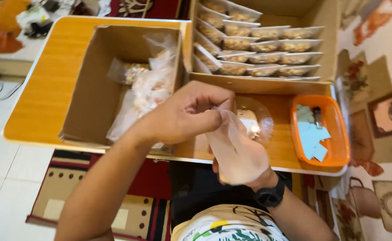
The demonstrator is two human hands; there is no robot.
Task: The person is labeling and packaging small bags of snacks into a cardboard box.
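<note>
Low wooden table [40, 93] over patterned rugs and pale tile, seen from above. At 10 o'clock, an open cardboard box [93, 89] holding loose clear bags of snack mix [149, 85], within easy reach of the left side. At 1 o'clock, a second box [325, 53] with sealed packets [267, 47] stacked in neat overlapping rows, probably the finished lot. At 3 o'clock, an orange tray [338, 129] of pale blue paper slips [312, 136].

Centre: left hand [182, 116], fingers curled narrow, pinches the top edge of an empty clear plastic bag [231, 129]. Right hand [238, 158] sits inside that bag, draped by it, seemingly spreading it open; its finger spread cannot be told. A clear lid [256, 118] lies just behind.
</note>
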